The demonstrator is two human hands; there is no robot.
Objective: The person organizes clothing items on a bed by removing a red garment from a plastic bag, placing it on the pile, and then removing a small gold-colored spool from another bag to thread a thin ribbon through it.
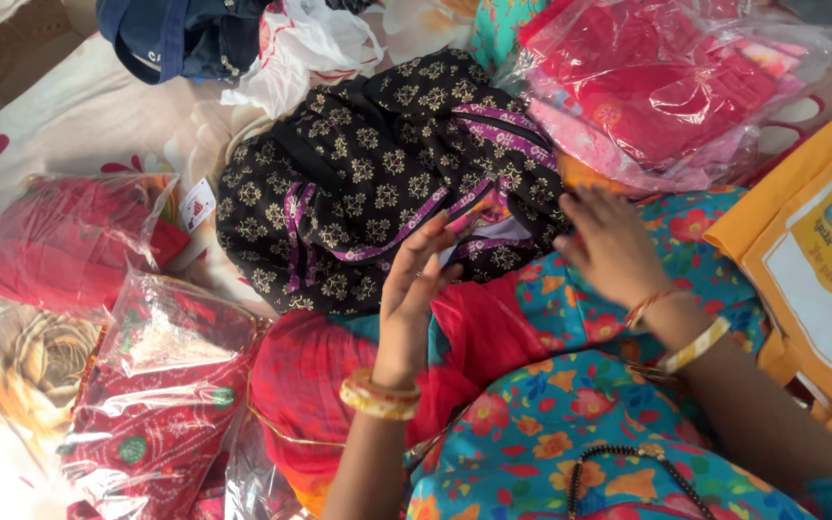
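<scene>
A black garment [368,164] with a gold flower print and purple trim lies bunched in front of me on the bedsheet. My left hand [414,289] is raised on edge at its near side, fingers apart, touching the cloth near the neckline. My right hand [611,243] lies flat, fingers spread, at the garment's right edge, partly on my turquoise flowered dress [570,424]. Neither hand grips anything. Red cloth [310,376] covers my lap under the left wrist.
Clear plastic packets of red clothing lie at the left [69,241], lower left [161,395] and upper right [666,87]. A yellow bag [811,241] sits at the right. Dark blue clothes [180,34] and a white plastic bag [305,48] lie at the top.
</scene>
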